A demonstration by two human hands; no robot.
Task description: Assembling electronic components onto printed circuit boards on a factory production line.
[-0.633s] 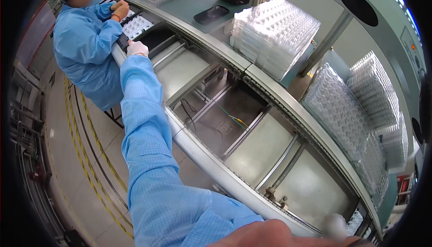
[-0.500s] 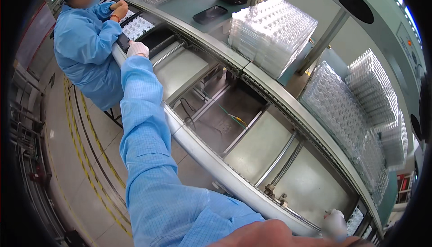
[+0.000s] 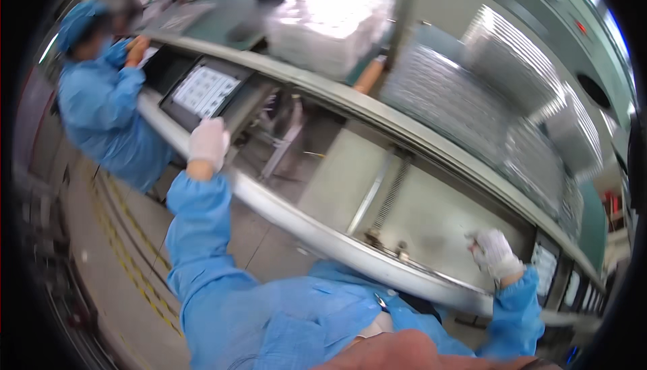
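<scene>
My left hand (image 3: 209, 143), in a white glove, is closed at the near edge of a black tray (image 3: 175, 108) on the conveyor. White parts (image 3: 205, 91) lie in rows in that tray. My fingertips are blurred against the tray's edge. Over the bare metal plate at the right, my right hand (image 3: 495, 254), also gloved, is held with half-bent fingers slightly apart and nothing visible in them. To its right, another dark tray with white parts (image 3: 543, 265) lies in the conveyor.
A co-worker in blue (image 3: 101, 100) sits at the far left. Stacked clear plastic trays (image 3: 330, 29) stand behind the conveyor, with more stacks (image 3: 512, 67) at the right. A gap in the conveyor bed (image 3: 286, 144) shows framework below. A spring and rod (image 3: 387, 195) cross the bed.
The black tray with white parts has come right along the conveyor, with my left hand at its edge. My right hand has come further into view over the metal plate. The view has shifted.
</scene>
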